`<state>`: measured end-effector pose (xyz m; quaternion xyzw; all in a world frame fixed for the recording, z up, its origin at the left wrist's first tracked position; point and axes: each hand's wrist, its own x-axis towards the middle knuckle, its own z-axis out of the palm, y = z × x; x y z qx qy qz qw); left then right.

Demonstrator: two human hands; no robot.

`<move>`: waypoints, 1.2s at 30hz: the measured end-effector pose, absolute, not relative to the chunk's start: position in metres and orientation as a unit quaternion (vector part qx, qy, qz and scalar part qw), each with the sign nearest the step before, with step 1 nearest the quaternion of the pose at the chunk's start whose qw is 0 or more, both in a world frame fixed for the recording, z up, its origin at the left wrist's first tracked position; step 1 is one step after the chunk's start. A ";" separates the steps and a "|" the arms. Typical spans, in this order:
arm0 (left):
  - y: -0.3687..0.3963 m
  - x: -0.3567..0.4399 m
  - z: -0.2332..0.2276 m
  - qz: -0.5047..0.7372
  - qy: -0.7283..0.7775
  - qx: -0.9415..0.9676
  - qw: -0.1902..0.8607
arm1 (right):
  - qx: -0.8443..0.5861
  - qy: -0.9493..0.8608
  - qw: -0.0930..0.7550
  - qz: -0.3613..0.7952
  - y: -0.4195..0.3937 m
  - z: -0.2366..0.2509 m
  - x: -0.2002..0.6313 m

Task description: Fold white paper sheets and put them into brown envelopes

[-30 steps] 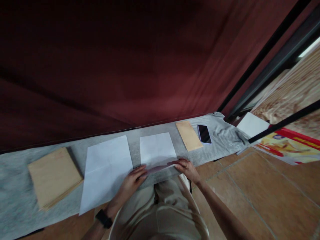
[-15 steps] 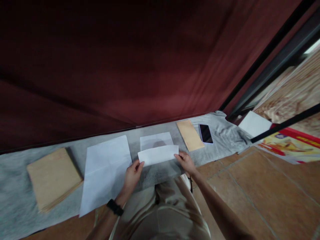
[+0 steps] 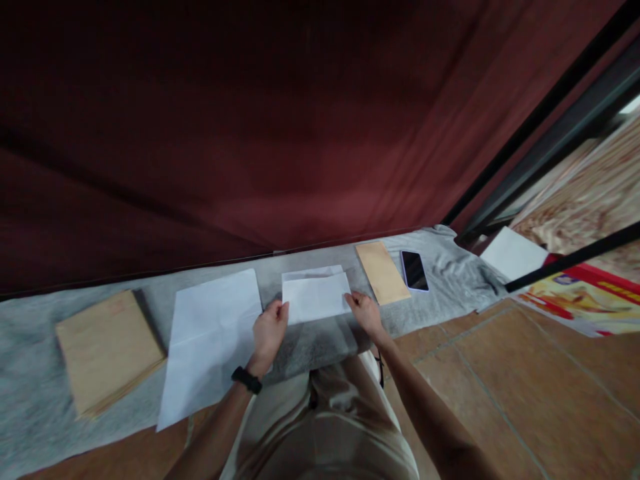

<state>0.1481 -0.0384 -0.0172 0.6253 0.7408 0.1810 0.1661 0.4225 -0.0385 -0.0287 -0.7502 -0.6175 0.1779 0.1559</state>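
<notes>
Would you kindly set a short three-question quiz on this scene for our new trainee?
1. True or false: the folded white sheet is held at its side edges by the left hand and right hand.
2. What lies directly right of the single brown envelope? A) phone B) stack of brown envelopes C) large white sheet
3. What covers the ledge?

Key: 1 true. 2 A. 3 grey cloth.

Dark red curtain (image 3: pixel 280 127) hangs above brown tiled floor (image 3: pixel 525 393).
</notes>
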 end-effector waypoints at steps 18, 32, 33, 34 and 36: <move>-0.020 0.160 -0.001 0.056 0.784 0.601 0.145 | -0.789 -0.595 0.063 0.135 -0.021 -0.017 0.409; -0.008 0.161 -0.003 0.063 0.789 0.598 0.125 | -0.787 -0.602 0.070 0.112 -0.006 -0.016 0.402; -0.007 0.161 -0.003 0.064 0.789 0.597 0.126 | -0.787 -0.603 0.071 0.106 -0.006 -0.017 0.402; -0.006 0.161 -0.004 0.066 0.789 0.597 0.127 | -0.787 -0.604 0.071 0.100 -0.006 -0.017 0.402; -0.004 0.161 -0.005 0.070 0.789 0.597 0.128 | -0.787 -0.606 0.066 0.093 -0.005 -0.017 0.401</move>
